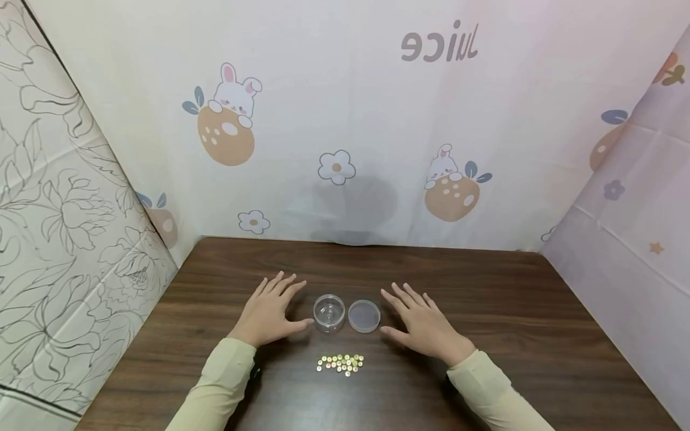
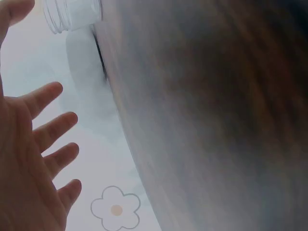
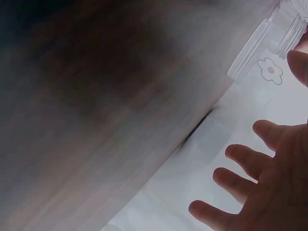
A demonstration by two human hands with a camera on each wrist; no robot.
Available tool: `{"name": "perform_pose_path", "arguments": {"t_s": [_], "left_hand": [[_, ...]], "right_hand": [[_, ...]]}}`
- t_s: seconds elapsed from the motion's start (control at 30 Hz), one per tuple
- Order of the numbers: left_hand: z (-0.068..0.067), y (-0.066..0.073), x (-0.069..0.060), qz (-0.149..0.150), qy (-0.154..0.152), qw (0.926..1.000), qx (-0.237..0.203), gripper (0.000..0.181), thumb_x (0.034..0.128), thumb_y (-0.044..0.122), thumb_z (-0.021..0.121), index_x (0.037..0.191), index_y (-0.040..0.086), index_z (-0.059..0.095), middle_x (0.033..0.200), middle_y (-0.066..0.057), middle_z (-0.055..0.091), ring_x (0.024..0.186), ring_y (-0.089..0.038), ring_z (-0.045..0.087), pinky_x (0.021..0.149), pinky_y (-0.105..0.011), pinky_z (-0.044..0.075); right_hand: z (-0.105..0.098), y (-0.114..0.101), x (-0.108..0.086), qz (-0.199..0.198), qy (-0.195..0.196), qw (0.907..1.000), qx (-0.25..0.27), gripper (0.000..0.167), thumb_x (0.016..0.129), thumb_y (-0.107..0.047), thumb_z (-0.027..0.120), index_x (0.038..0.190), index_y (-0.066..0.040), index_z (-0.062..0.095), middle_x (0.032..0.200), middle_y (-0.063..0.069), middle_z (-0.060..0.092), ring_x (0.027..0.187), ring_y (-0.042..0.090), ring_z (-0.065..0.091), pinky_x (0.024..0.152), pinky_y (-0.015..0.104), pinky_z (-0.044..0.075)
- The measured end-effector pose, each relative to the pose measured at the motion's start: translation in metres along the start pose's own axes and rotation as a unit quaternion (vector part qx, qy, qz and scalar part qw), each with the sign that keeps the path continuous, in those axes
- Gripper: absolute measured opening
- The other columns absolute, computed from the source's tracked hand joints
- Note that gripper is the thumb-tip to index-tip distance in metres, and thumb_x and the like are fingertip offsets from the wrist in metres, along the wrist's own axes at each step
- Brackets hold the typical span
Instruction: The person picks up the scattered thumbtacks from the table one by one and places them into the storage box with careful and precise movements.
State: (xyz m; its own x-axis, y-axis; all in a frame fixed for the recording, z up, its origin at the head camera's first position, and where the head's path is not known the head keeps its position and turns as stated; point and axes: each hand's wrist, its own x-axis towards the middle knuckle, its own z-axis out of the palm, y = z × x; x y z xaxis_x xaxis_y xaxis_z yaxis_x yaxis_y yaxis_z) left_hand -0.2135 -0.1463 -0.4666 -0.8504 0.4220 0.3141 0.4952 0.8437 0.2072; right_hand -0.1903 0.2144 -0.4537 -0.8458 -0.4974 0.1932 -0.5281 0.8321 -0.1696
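Note:
A clear round jar (image 1: 329,313), its top uncovered, stands on the wooden table. Just right of it lies a round translucent lid (image 1: 364,316). Nearer the person, a loose patch of small gold-coloured disc beads (image 1: 341,363) is spread on the wood. My left hand (image 1: 272,312) is beside the jar with fingers spread, its thumb tip close to the jar's wall. To the right of the lid, my right hand (image 1: 423,323) has its fingers apart too, the thumb near the lid's edge. Both hands hold nothing. The threaded jar (image 2: 74,13) also shows in the left wrist view.
The dark brown table (image 1: 485,287) ends at the back against a pale curtain (image 1: 350,120) printed with rabbits, fruit and flowers. On the left hangs another curtain (image 1: 64,209) with line-drawn flowers. A printed curtain (image 1: 636,209) also borders the right side.

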Motion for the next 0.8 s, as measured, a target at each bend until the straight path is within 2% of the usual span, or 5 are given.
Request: {"name": "perform_pose_path", "arguments": {"t_s": [0.2,0.37,0.47,0.63,0.8], "left_hand": [[0.007,0.000,0.009,0.047,0.016,0.9987,0.010,0.087,0.0723,0.072,0.071,0.140,0.019,0.060,0.144,-0.010,0.055,0.140,-0.034,0.040,0.113,-0.057,0.027],[0.011,0.004,0.017,0.068,-0.007,0.9976,-0.010,0.087,0.0716,0.072,0.072,0.140,0.019,0.060,0.141,-0.008,0.057,0.137,-0.034,0.044,0.112,-0.055,0.030],[0.013,0.006,0.021,0.062,-0.032,0.9968,-0.040,0.086,0.0719,0.070,0.074,0.140,0.019,0.060,0.140,-0.009,0.058,0.135,-0.034,0.047,0.110,-0.054,0.034],[0.016,0.009,0.025,0.031,-0.068,0.9940,-0.080,0.085,0.0704,0.071,0.076,0.140,0.024,0.060,0.140,-0.010,0.057,0.133,-0.031,0.049,0.103,-0.052,0.042],[0.021,0.010,0.032,0.045,-0.076,0.9915,-0.096,0.084,0.0688,0.069,0.079,0.138,0.026,0.061,0.134,-0.005,0.060,0.127,-0.028,0.053,0.102,-0.049,0.043]], "right_hand": [[0.000,-0.002,-0.001,-0.006,-0.002,1.0000,0.002,0.075,0.094,-0.057,0.062,0.154,-0.016,0.043,0.157,0.014,0.037,0.144,0.038,0.031,0.105,0.067,0.030],[0.000,-0.004,-0.002,-0.007,-0.004,1.0000,0.003,0.075,0.094,-0.056,0.064,0.153,-0.015,0.044,0.156,0.015,0.038,0.144,0.038,0.032,0.105,0.068,0.031],[0.000,-0.004,-0.003,-0.004,-0.006,1.0000,0.006,0.074,0.094,-0.053,0.066,0.153,-0.015,0.044,0.157,0.015,0.038,0.144,0.038,0.031,0.105,0.068,0.030],[0.000,-0.006,-0.005,-0.007,-0.013,0.9998,0.013,0.074,0.094,-0.052,0.065,0.154,-0.015,0.042,0.156,0.015,0.038,0.144,0.039,0.031,0.105,0.068,0.031],[-0.003,-0.010,-0.006,-0.011,-0.019,0.9995,0.024,0.073,0.095,-0.051,0.065,0.154,-0.015,0.042,0.156,0.016,0.038,0.143,0.040,0.033,0.103,0.069,0.032]]}}
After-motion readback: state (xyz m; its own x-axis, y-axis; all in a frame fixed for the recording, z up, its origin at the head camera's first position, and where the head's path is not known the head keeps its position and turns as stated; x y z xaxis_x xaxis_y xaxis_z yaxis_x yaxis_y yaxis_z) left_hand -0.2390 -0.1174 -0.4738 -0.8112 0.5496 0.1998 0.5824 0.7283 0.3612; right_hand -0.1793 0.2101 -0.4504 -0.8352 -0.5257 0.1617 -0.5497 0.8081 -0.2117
